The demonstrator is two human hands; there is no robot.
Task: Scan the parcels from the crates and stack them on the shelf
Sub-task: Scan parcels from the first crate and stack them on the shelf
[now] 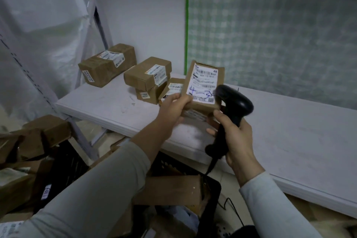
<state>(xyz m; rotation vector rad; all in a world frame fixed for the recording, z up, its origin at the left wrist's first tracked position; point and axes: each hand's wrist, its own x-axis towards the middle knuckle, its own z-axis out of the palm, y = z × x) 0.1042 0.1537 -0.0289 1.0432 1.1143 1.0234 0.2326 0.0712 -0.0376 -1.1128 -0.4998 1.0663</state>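
So the parcel (202, 83) is being held up over the shelf (108, 106) by the left hand (174, 105), with the label side being tilted toward the camera. It's being gripped at its lower left corner, thumb on the front and fingers curled round behind. The left arm is being stretched forward and up from the bottom left, with the sleeve ending short of the wrist.

The scanner (231, 106) is being gripped by the right hand (236, 137), fingers wrapped round the handle. Its head is being pointed at the label's lower right corner, pretty much touching the parcel. The right forearm is being brought in from the lower right, and a cord (210, 166) is being left dangling off the handle.

At the back left of the shelf, a big box (107, 64), a stack (147, 75) of two and a small box (172, 88) are being kept. The small one is just behind the held parcel. Down below, crates (212, 189) of boxes are being partly hidden by the arms.
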